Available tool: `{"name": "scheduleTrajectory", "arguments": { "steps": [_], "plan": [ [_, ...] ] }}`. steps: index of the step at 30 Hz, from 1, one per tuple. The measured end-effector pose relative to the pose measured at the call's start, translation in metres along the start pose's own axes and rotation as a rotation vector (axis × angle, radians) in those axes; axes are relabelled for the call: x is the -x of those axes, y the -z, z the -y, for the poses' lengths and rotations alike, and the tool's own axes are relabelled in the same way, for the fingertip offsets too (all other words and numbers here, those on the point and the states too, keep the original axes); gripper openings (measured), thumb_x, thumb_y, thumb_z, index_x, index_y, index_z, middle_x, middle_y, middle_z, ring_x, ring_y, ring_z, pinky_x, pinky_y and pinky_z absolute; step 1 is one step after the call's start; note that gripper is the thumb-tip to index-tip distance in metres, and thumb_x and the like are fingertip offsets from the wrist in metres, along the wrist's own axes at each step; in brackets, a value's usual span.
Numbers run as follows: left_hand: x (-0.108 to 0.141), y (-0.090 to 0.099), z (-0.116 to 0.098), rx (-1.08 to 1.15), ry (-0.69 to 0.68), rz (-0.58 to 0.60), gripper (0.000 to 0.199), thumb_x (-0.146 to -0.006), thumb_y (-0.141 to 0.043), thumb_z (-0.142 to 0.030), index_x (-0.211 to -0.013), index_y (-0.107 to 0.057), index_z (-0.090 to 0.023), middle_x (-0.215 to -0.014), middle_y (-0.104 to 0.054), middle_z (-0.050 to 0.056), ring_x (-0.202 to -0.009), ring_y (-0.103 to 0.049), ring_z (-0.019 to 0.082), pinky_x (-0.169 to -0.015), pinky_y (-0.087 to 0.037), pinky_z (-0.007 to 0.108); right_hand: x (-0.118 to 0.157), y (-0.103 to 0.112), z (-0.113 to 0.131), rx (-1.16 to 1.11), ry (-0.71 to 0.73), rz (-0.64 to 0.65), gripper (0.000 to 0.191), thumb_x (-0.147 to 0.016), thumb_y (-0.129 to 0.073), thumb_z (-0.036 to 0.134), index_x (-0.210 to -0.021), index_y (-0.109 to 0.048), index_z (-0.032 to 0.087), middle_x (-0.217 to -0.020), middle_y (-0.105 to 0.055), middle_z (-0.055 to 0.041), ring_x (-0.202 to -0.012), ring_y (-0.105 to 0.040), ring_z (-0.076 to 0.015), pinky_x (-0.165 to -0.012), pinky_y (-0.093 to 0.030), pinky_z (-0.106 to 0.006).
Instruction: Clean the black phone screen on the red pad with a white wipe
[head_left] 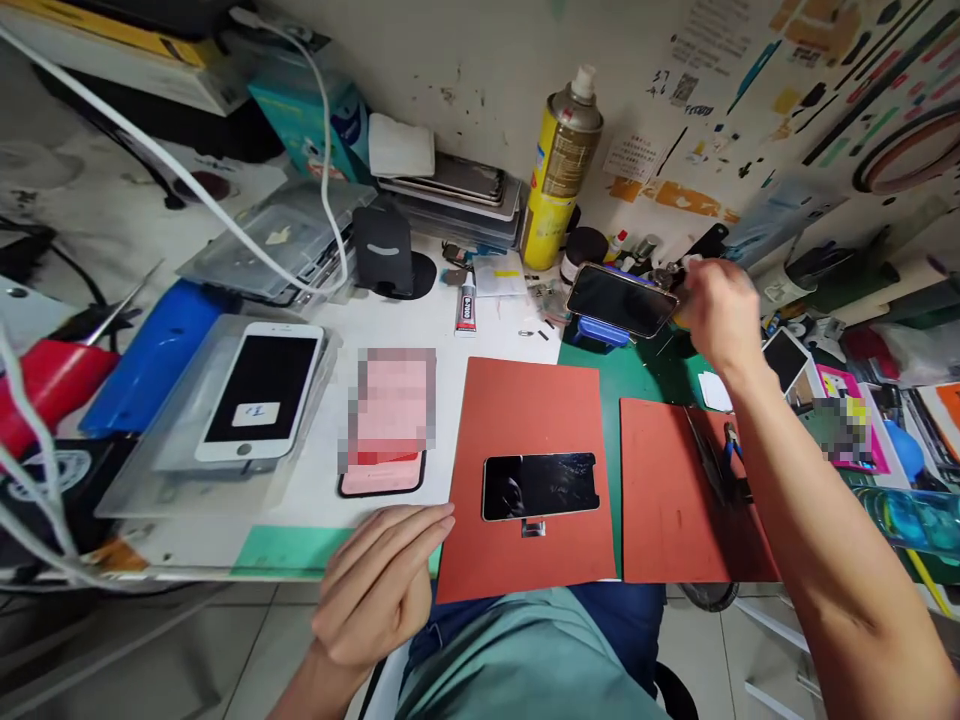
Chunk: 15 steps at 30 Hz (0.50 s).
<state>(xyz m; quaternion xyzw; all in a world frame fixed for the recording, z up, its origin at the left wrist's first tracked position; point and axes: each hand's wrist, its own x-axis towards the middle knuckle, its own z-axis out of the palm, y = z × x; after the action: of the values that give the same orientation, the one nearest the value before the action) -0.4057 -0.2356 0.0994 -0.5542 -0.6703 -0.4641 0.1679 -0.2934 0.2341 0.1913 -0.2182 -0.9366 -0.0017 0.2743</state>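
My left hand (386, 580) rests at the front edge of the table, beside the left edge of a red mat (525, 410); its fingers lie pressed together, and whether they hold anything is hidden. On that mat lies a dark phone (540, 486) with a cracked-looking screen and a small silvery piece (533, 528) just below it. My right hand (720, 310) reaches to the back right, its fingers curled near small tools beside a phone (622, 300) propped on a blue stand (600, 332). What those fingers hold cannot be made out.
A second red mat (660, 490) bears tweezers and pliers under my right forearm. To the left lie a lit phone (390, 410) and a white phone (259, 395) on a plastic case. A yellow spray can (559, 170) stands at the back; white cables cross the left.
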Motion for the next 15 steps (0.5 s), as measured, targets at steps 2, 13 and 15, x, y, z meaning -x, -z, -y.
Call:
{"name": "scheduleTrajectory", "arguments": {
  "steps": [2,13,15],
  "plan": [
    [0.003,0.0,0.0,-0.001,0.011,0.011,0.05,-0.079,-0.058,0.014,-0.114,-0.076,-0.016,-0.102,-0.083,0.011,-0.096,-0.079,0.025,-0.079,-0.066,0.038,0.023,0.021,0.019,0.013,-0.059,-0.089,0.036,-0.103,-0.04,0.015,-0.125,-0.068,0.011,-0.121,-0.069,-0.0228,-0.126,-0.064,-0.0338,-0.102,-0.049,-0.054],
    [0.002,0.001,-0.003,0.04,-0.014,0.086,0.041,-0.077,-0.058,0.013,-0.107,-0.075,-0.007,-0.098,-0.081,0.016,-0.093,-0.078,0.027,-0.079,-0.064,0.04,0.215,0.023,0.262,-0.208,0.433,0.277,0.017,-0.099,-0.058,0.008,-0.112,-0.069,0.007,-0.142,-0.065,-0.0233,-0.143,-0.054,-0.0374,-0.107,-0.059,-0.043],
    [0.0,0.001,-0.003,0.046,-0.016,0.087,0.04,-0.075,-0.058,0.014,-0.105,-0.076,-0.006,-0.096,-0.081,0.016,-0.09,-0.078,0.027,-0.077,-0.064,0.039,0.214,0.02,0.27,-0.14,0.471,0.307,0.018,-0.099,-0.057,0.009,-0.112,-0.069,0.005,-0.144,-0.063,-0.025,-0.143,-0.053,-0.0389,-0.109,-0.057,-0.042]
  ]
}}
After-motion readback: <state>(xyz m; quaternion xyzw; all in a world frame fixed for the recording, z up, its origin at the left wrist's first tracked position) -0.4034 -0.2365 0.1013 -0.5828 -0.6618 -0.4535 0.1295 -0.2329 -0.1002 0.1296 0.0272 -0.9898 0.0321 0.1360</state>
